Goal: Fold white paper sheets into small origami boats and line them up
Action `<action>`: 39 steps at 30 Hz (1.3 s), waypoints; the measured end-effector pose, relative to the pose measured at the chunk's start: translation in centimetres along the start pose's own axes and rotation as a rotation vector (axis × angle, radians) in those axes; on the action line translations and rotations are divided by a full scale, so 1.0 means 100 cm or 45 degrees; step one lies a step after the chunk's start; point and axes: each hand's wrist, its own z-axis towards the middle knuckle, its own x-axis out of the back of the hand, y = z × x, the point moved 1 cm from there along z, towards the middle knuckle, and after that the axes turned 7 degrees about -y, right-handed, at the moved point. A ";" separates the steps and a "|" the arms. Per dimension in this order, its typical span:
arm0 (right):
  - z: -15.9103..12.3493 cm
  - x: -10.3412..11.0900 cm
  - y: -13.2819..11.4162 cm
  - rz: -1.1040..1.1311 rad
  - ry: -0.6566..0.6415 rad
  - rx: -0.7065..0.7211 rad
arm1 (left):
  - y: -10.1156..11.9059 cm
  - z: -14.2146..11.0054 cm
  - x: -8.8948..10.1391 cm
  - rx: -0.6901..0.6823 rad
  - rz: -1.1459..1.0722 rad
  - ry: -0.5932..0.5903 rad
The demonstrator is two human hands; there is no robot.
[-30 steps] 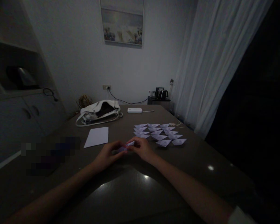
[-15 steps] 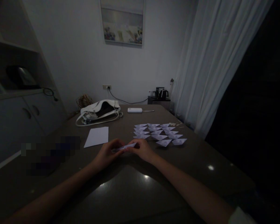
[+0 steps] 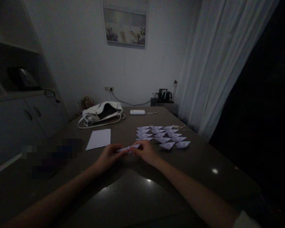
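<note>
A white paper boat is held between my two hands just above the dark table. My left hand pinches its left end with thumb and fingers. At its right side my right hand grips the paper, the thumb pressed toward the middle. Fingers cover part of the fold. Several finished white paper boats stand in rows just beyond and right of my right hand. A stack of white paper sheets lies beyond my left hand.
Farther back on the table are a white handbag and a white power bank with a short cable. Small pale scraps lie near the right edge. A blurred-out patch covers something at the left.
My left fingers have shifted slightly along the paper boat, and more of its left part shows. Both hands stay in nearly the same place.
</note>
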 end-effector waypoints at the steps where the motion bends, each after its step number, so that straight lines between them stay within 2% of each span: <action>1: 0.000 0.000 0.000 0.024 0.002 -0.009 | 0.001 0.000 0.000 0.020 -0.027 0.000; 6: 0.001 0.000 -0.002 0.067 -0.005 -0.017 | 0.002 -0.001 -0.002 0.050 -0.114 -0.018; 12: 0.001 0.003 0.001 0.146 -0.046 -0.056 | -0.005 0.002 0.000 0.102 -0.151 -0.123; 16: 0.001 0.002 0.005 0.326 -0.144 -0.130 | -0.010 0.003 0.002 0.096 -0.134 -0.057; 20: -0.001 0.001 0.005 0.275 -0.165 -0.171 | -0.011 0.001 0.003 0.105 -0.205 -0.054; 24: -0.002 0.003 0.004 0.212 -0.173 -0.111 | -0.015 0.002 0.001 0.142 -0.295 -0.190; 27: 0.000 0.005 0.006 0.184 -0.169 -0.097 | -0.019 0.006 0.001 0.105 -0.320 -0.288; 33: 0.004 0.006 0.010 0.160 -0.173 -0.068 | -0.018 0.008 0.004 0.094 -0.245 -0.212; 36: 0.004 0.007 0.006 0.090 -0.138 -0.043 | -0.013 0.006 0.003 0.098 -0.249 -0.187; 39: 0.003 0.008 0.002 0.146 -0.091 -0.051 | -0.011 0.005 0.002 0.088 -0.295 -0.159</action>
